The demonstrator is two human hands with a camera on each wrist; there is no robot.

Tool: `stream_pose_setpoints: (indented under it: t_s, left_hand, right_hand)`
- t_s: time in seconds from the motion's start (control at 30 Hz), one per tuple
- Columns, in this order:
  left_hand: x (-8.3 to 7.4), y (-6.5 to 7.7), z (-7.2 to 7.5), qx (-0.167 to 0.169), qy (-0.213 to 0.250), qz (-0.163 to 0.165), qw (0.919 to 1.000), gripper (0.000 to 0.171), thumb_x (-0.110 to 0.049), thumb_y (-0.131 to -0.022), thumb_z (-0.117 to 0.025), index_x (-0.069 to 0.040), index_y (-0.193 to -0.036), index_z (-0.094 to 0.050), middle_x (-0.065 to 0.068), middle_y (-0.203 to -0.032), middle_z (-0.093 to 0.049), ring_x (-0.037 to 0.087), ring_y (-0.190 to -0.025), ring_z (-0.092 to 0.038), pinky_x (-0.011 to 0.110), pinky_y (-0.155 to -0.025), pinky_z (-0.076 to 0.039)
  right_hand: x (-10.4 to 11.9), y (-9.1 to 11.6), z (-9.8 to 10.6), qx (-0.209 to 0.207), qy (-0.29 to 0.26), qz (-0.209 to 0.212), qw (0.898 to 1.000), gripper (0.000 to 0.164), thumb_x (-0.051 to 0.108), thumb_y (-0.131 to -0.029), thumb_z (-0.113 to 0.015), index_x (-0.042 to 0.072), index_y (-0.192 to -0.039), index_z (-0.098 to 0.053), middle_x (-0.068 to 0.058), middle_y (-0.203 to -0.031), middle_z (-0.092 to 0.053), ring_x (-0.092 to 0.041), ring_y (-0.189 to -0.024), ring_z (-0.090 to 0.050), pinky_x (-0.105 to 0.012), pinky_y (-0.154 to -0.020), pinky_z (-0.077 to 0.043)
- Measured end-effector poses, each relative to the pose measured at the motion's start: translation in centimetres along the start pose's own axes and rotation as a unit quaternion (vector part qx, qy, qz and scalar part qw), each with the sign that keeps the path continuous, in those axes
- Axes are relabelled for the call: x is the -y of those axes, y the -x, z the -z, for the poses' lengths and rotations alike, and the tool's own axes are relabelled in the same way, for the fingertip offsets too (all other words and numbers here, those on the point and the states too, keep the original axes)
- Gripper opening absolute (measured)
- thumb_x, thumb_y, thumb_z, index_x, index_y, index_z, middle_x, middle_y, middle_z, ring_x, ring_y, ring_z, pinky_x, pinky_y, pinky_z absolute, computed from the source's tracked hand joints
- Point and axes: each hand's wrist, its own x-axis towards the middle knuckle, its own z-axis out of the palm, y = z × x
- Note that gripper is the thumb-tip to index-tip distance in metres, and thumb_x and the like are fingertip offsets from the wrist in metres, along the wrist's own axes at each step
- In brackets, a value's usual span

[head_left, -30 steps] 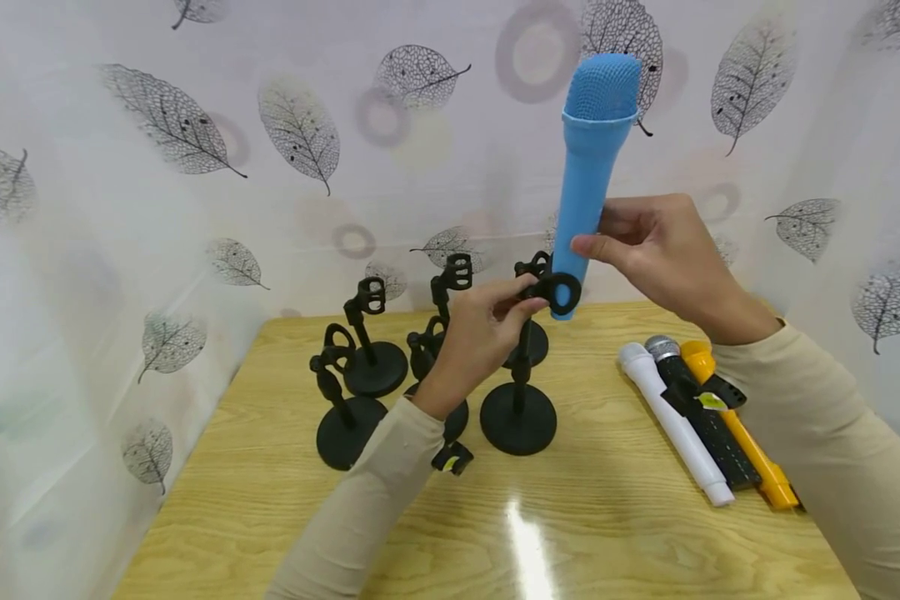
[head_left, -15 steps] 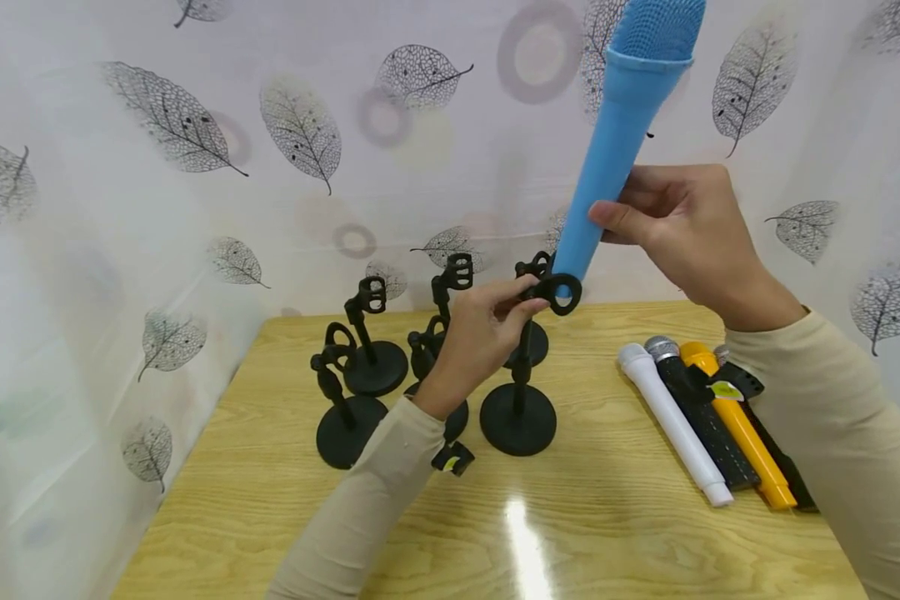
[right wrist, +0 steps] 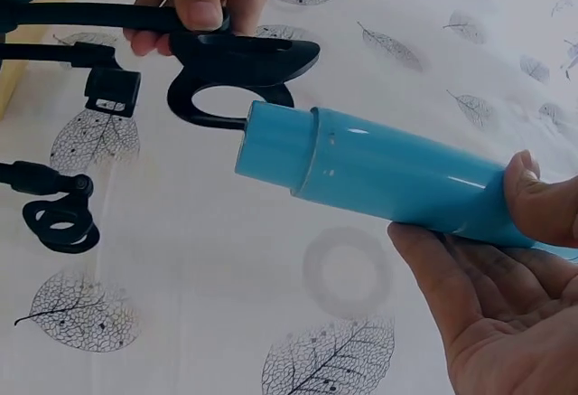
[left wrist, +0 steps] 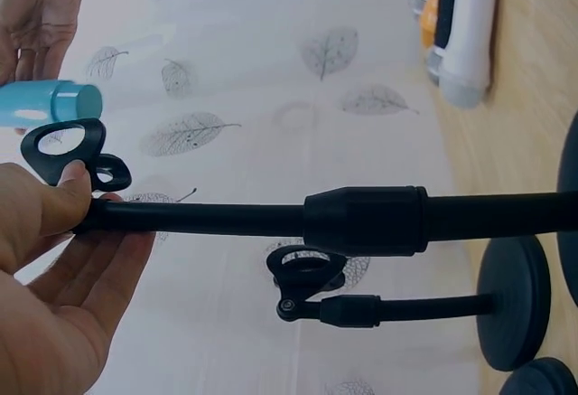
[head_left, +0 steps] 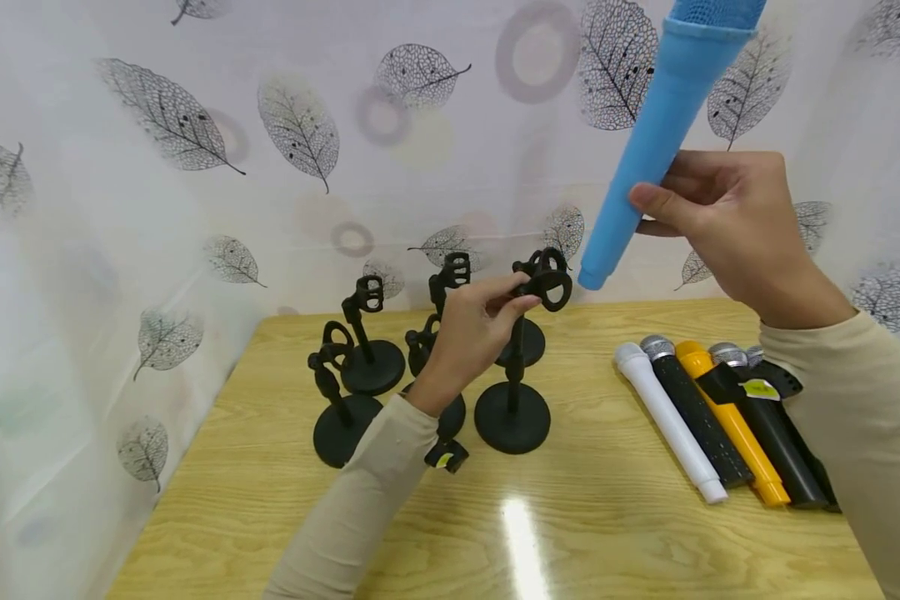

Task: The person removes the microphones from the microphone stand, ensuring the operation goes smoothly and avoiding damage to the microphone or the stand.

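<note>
My right hand [head_left: 742,225] holds a blue microphone [head_left: 663,125] by its handle, between thumb and fingers. It is tilted, head up to the right, and its tail end is just right of a black clip, apart from it in the head view. My left hand [head_left: 472,337] pinches the top of a black microphone stand [head_left: 513,417] right at that clip [head_left: 551,287]. In the left wrist view, the thumb lies against the clip [left wrist: 68,151] and fingers are behind the pole [left wrist: 208,218]. The right wrist view shows the blue tail [right wrist: 275,145] overlapping the clip ring's edge.
Several other black stands [head_left: 373,367] with round bases stand left of and behind the held one. On the right of the wooden table [head_left: 585,517] lie a white microphone [head_left: 667,421], a yellow one [head_left: 742,437] and several black ones [head_left: 701,417]. A patterned sheet [head_left: 390,192] hangs behind.
The blue microphone has come up and to the right, its tail leaving the clip's ring. My left hand stays at the stand's top, barely moved.
</note>
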Motion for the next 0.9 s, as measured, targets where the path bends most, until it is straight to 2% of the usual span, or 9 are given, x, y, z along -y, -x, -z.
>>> stream_pose_setpoints:
  t_s: [0.13, 0.27, 0.4, 0.53, 0.67, 0.8, 0.9]
  left_hand:
    - [0.1, 0.0, 0.2, -0.004, -0.004, 0.002, 1.0, 0.033, -0.016, -0.096, -0.072, 0.0, -0.125, -0.07, 0.012, -0.111, -0.074, 0.013, -0.082, -0.071, 0.019, -0.074, -0.055]
    - [0.3, 0.0, 0.5, -0.01, -0.006, -0.005, 0.9999, 0.031, -0.016, -0.096, -0.072, -0.001, -0.123, -0.072, 0.012, -0.11, -0.074, 0.013, -0.083, -0.072, 0.02, -0.074, -0.056]
    - [0.5, 0.0, 0.7, -0.009, -0.007, -0.003, 0.9999, 0.031, -0.016, -0.096, -0.072, -0.001, -0.123, -0.072, 0.011, -0.111, -0.075, 0.014, -0.084, -0.073, 0.02, -0.076, -0.057]
    - [0.5, 0.0, 0.9, -0.006, -0.002, 0.008, 0.9999, 0.032, -0.016, -0.096, -0.072, -0.002, -0.124, -0.071, 0.011, -0.112, -0.074, 0.014, -0.087, -0.073, 0.021, -0.079, -0.057]
    - [0.5, 0.0, 1.1, -0.005, 0.011, 0.02, 0.9997, 0.032, -0.017, -0.096, -0.072, -0.002, -0.124, -0.071, 0.012, -0.114, -0.073, 0.015, -0.089, -0.073, 0.021, -0.081, -0.057]
    - [0.5, 0.1, 1.1, 0.0, 0.018, 0.036, 0.9992, 0.034, -0.019, -0.096, -0.072, -0.004, -0.126, -0.071, 0.011, -0.121, -0.071, 0.015, -0.094, -0.072, 0.021, -0.084, -0.056]
    - [0.4, 0.2, 1.0, 0.003, 0.022, 0.047, 0.9987, 0.034, -0.021, -0.096, -0.072, -0.006, -0.127, -0.071, 0.01, -0.122, -0.07, 0.014, -0.097, -0.071, 0.021, -0.086, -0.056]
  right_hand:
    - [-0.7, 0.6, 0.6, 0.002, 0.058, -0.032, 0.998, 0.043, 0.001, -0.093, -0.072, -0.01, -0.132, -0.061, 0.001, -0.108, -0.075, -0.009, -0.088, -0.074, -0.024, -0.073, -0.058]
    - [-1.9, 1.4, 1.0, 0.013, 0.136, -0.067, 0.988, 0.044, 0.009, -0.095, -0.072, -0.006, -0.135, -0.061, 0.004, -0.11, -0.074, -0.005, -0.085, -0.074, -0.02, -0.075, -0.057]
    - [-3.4, 2.5, 1.2, 0.037, 0.192, -0.105, 0.975, 0.046, 0.022, -0.097, -0.071, 0.0, -0.137, -0.062, -0.006, -0.119, -0.072, -0.004, -0.081, -0.074, -0.014, -0.077, -0.055]
    - [-4.8, 3.5, 1.2, 0.058, 0.203, -0.143, 0.967, 0.05, 0.03, -0.098, -0.069, 0.0, -0.137, -0.061, -0.02, -0.125, -0.068, -0.006, -0.081, -0.074, -0.014, -0.076, -0.055]
    - [-6.3, 4.4, 1.2, 0.079, 0.199, -0.168, 0.962, 0.053, 0.029, -0.099, -0.069, -0.006, -0.137, -0.059, -0.027, -0.126, -0.065, -0.008, -0.085, -0.074, -0.02, -0.075, -0.058]
    - [-7.9, 5.4, 1.3, 0.105, 0.207, -0.182, 0.955, 0.054, 0.027, -0.098, -0.07, -0.012, -0.134, -0.057, -0.031, -0.124, -0.064, -0.024, -0.091, -0.075, -0.031, -0.073, -0.061]
    - [-9.0, 6.3, 1.6, 0.124, 0.226, -0.196, 0.946, 0.057, 0.029, -0.098, -0.071, -0.014, -0.133, -0.058, -0.033, -0.123, -0.064, -0.036, -0.095, -0.073, -0.037, -0.074, -0.062]
